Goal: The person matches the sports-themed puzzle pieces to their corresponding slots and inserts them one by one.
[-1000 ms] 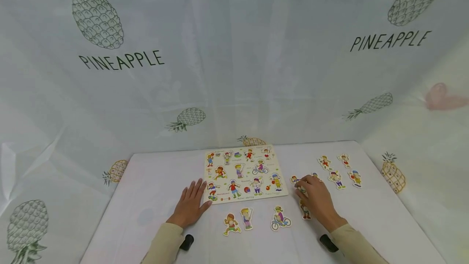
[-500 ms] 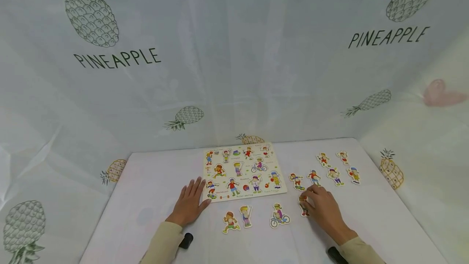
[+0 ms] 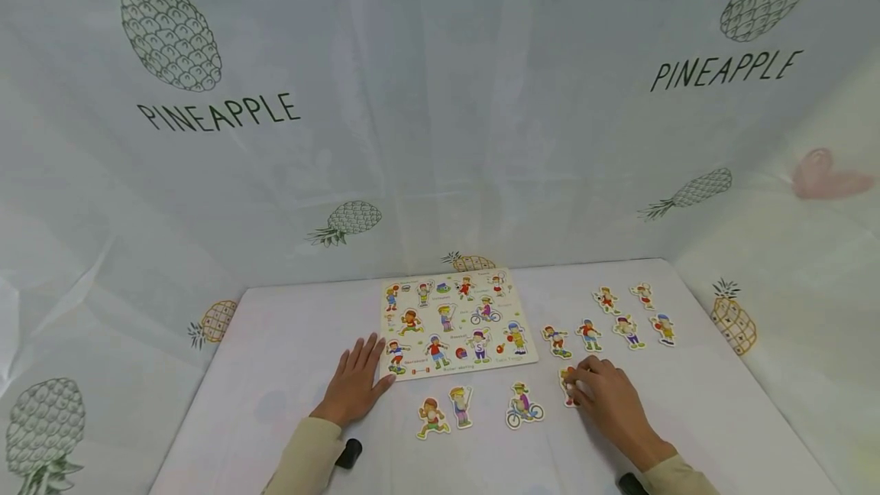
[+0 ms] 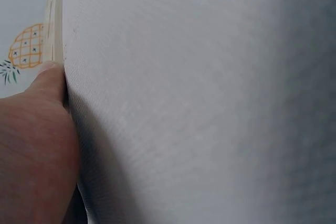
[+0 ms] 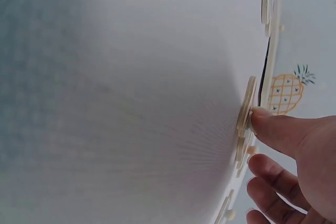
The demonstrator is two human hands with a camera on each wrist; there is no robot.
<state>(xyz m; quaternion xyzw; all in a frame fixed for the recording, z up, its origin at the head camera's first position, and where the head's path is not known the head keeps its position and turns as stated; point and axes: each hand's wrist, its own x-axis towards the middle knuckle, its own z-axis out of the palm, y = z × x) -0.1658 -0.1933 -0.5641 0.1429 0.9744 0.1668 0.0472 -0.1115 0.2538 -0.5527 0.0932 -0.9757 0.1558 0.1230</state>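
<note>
The wooden puzzle board (image 3: 459,333), printed with sports figures, lies on the white-covered table. My left hand (image 3: 353,382) rests at its left edge, fingers spread and straight; the left wrist view shows only its thumb side. Right of the board, my right hand (image 3: 610,407) pinches a wooden figure piece (image 3: 566,389) by its small knob. In the right wrist view the piece (image 5: 245,103) stands edge-on beside my thumb, and the other fingers hang loosely curled. My fingers hide much of its picture.
In front of the board lie a runner piece (image 3: 432,418), a bat-holding figure piece (image 3: 461,406) and a cyclist piece (image 3: 524,406). To its right are a skateboarder piece (image 3: 556,341), a red-shirted figure piece (image 3: 589,334) and several more. Pineapple-printed cloth (image 3: 454,136) hangs behind.
My right hand has drawn back from over the skateboarder and red-shirted pieces, uncovering them, and now has its fingers on the nearer piece. The left hand stays at the board.
</note>
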